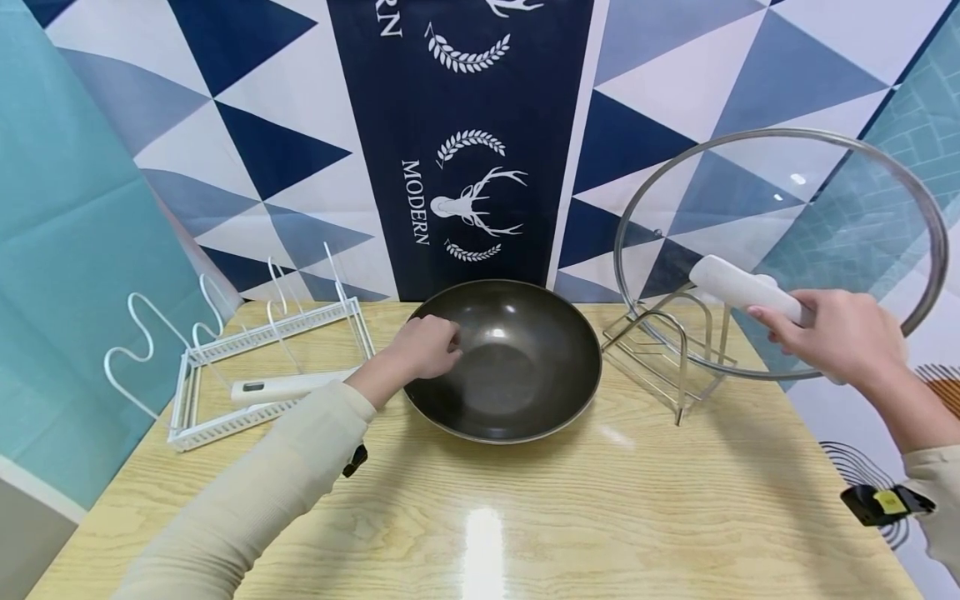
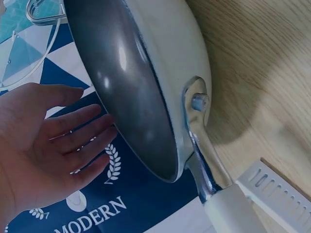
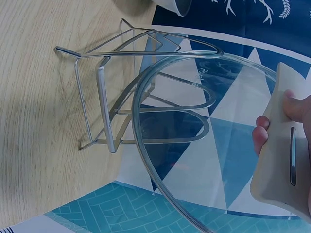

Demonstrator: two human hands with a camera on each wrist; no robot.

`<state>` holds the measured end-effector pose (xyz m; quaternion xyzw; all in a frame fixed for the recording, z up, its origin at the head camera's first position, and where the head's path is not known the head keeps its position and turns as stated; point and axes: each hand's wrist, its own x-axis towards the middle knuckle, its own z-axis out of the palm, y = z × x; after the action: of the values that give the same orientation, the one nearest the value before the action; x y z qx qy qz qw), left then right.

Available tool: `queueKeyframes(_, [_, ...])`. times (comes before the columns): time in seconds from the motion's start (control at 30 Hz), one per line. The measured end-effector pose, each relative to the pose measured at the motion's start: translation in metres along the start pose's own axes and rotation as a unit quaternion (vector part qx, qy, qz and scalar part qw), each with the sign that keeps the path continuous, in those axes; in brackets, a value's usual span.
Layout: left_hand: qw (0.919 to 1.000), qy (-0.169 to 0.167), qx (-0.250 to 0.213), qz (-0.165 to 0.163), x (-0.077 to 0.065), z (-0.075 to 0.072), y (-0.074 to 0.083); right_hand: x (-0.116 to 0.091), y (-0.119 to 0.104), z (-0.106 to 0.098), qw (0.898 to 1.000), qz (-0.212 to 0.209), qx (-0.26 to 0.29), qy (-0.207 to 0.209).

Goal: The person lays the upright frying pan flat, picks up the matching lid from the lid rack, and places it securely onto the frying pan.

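My left hand [image 1: 426, 346] hovers over the left rim of a dark wok [image 1: 498, 383], its fingers loosely bent with nothing between them. The left wrist view shows that palm beside the wok's pale outer wall [image 2: 170, 43] and riveted handle [image 2: 233, 208]. My right hand [image 1: 855, 333] grips the white handle [image 1: 738, 286] of a large clear glass lid [image 1: 787, 225] with a metal rim. Tilted nearly upright, the lid has its lower edge among the wire loops of a silver rack [image 3: 101, 97] in the right wrist view.
A white wire rack [image 1: 232, 425] stands on the left of the wooden table [image 1: 570, 517], with the wok's white handle over it. Behind the table hangs a patterned blue and white cloth [image 1: 465, 125]. Teal cloth [image 1: 82, 250] covers the left side.
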<state>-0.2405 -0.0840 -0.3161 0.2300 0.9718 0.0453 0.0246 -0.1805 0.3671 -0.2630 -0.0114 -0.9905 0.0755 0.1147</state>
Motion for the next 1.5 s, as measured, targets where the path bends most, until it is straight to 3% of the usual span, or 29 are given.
queueKeyframes(0.4, [0.9998,0.016,-0.013,0.001,-0.007,-0.003,-0.014,-0.002,-0.002,0.0,1.0,0.002,0.002,0.007])
queueKeyframes(0.8, [0.9981,-0.001,-0.052,-0.031,-0.029,-0.001,-0.034,-0.005,-0.002,-0.002,1.0,0.008,0.001,0.014])
queueKeyframes(1.5, [0.9965,0.003,-0.066,-0.052,-0.054,0.011,-0.072,-0.011,-0.002,-0.008,0.999,0.019,0.004,0.044])
